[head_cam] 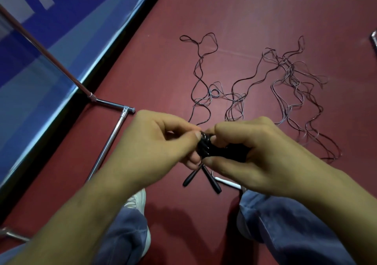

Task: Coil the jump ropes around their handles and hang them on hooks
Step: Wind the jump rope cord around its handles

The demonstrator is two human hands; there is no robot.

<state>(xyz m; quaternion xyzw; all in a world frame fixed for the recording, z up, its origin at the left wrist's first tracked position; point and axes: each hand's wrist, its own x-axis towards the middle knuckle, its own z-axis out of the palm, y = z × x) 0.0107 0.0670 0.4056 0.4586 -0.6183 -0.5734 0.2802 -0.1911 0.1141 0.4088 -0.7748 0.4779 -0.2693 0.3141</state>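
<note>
My right hand (251,152) grips a bundle of black jump rope handles (206,148) wound with thin cord. My left hand (161,142) pinches the cord at the top of that bundle, thumb against fingertips. Two more black handles (212,180) lie crossed on the floor just below my hands, and a white handle (227,183) lies beside them. Thin dark and grey ropes (285,85) sprawl in loose tangled loops across the dark red floor (167,70) beyond my hands. No hook is visible.
A chrome rack frame (108,140) with a slanted pole stands on the floor at the left, in front of a blue wall panel (51,46) with a black base. My knees in blue jeans and white shoes (136,201) fill the bottom.
</note>
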